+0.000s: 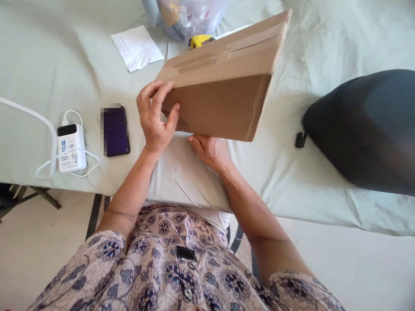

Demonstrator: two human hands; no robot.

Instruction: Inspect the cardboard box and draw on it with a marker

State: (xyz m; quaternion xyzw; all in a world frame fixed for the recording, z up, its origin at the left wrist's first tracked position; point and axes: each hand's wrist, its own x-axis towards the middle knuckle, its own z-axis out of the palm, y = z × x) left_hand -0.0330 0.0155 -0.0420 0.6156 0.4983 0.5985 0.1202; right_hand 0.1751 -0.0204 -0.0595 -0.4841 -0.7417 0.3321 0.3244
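Observation:
A brown cardboard box is tilted up over the cloth-covered table, with clear tape along its upper face. My left hand grips its left end, thumb on the near side and fingers over the top edge. Beneath the lower edge is my right hand, supporting the box from below; most of its fingers are hidden under the cardboard. A dark printed pattern shows on the box beside my left thumb. Just behind the box, a yellow tape measure is partly covered by it.
A white paper packet and a clear plastic bag of items lie at the back. To the left are a dark phone and a white power bank with a cable. A large dark rounded object and a small black cap-like piece sit right.

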